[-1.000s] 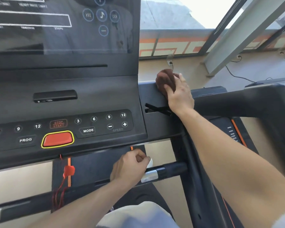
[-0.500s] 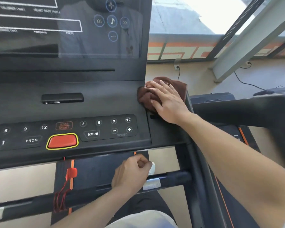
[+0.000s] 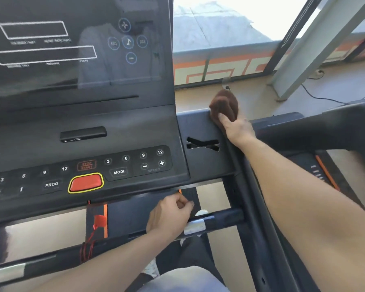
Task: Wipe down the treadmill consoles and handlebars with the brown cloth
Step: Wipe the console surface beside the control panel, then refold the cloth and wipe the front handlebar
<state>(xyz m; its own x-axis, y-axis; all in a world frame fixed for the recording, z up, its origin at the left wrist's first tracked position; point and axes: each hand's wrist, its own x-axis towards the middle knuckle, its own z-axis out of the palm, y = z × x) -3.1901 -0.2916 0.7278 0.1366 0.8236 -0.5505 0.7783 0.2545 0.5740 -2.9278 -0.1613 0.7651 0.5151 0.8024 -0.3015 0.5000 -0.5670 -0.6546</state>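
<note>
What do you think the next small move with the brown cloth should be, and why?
Probably draw the brown cloth back down the side panel toward the X-shaped slot. The right hand holds it bunched at the panel's top far edge, so the surface below lies uncovered.

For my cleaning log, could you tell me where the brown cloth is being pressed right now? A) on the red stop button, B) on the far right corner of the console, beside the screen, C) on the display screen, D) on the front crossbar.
B: the right hand holds the brown cloth against the console at its far right corner.
</note>
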